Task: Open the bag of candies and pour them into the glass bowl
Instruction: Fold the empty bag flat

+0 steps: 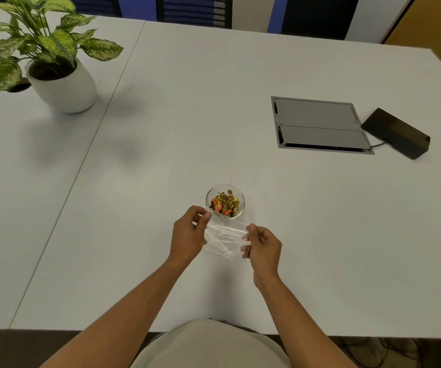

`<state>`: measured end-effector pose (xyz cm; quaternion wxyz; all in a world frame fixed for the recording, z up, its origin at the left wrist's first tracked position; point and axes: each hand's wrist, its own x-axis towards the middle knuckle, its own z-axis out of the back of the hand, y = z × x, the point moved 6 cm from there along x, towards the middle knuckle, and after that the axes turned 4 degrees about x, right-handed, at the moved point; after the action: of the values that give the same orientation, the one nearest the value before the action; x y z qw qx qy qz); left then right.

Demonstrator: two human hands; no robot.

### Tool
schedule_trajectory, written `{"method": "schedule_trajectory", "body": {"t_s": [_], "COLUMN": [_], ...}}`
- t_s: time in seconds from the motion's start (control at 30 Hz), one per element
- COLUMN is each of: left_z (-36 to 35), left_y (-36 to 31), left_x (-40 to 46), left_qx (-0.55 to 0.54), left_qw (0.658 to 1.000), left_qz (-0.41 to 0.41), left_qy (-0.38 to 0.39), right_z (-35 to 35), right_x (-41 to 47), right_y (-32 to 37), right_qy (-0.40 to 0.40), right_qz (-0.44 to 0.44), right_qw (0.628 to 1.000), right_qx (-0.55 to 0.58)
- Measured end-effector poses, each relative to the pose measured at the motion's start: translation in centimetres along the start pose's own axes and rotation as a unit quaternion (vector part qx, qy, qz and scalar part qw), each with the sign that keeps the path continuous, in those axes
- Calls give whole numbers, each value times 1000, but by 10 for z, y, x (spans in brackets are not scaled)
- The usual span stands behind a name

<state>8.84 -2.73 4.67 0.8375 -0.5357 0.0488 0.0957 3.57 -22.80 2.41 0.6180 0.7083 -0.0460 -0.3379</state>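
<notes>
Clear plastic bag [224, 239]: held up between both hands just above the white table [293, 235], near the table's front edge. It looks empty and crumpled; nothing coloured shows through the film. Its upper corner overlaps the near rim of the glass bowl [225, 201].

Left hand [188, 233]: fingers curled, thumb and fingertips pinching the bag's upper left corner, right at the bowl's near-left rim.

Right hand [263, 247]: fingers curled, gripping the bag's right edge, lower and nearer the person than the left hand.

The bowl is small, round and transparent, standing upright on the table just beyond the hands. Wrapped candies [226, 203] fill it: mostly gold wrappers, some orange ones toward the near-left side, dark bits between. All the candies in view sit inside the bowl.

Further out: a grey recessed cable hatch [320, 126] set in the table at far right; just beside it a black rectangular box [396, 132] with a cable running toward the hatch. Far left, a potted plant [41, 46] with speckled green leaves in a white pot. A seam in the tabletop runs diagonally from the far edge to the near left.
</notes>
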Motion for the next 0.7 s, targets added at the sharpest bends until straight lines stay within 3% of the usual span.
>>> {"method": "schedule_trajectory", "body": {"t_s": [0.2, 0.4, 0.57, 0.7], "left_z": [-2, -1, -2, -9], "left_y": [-4, -7, -10, -19], "left_x": [-2, -5, 2, 6], "left_qx": [63, 47, 39, 56], "left_qw": [996, 996, 996, 982], "left_qz": [-50, -71, -59, -83], "left_qy": [-39, -30, 55, 158], "right_z": [-2, -2, -2, -23], "right_x": [-8, -9, -6, -1], "right_y": [11, 14, 23, 32], "right_qy": [-40, -14, -6, 128], "right_qz": [93, 128, 178, 136], "right_qw": [992, 984, 955, 967], "right_qx": [-78, -125, -237, -173]}}
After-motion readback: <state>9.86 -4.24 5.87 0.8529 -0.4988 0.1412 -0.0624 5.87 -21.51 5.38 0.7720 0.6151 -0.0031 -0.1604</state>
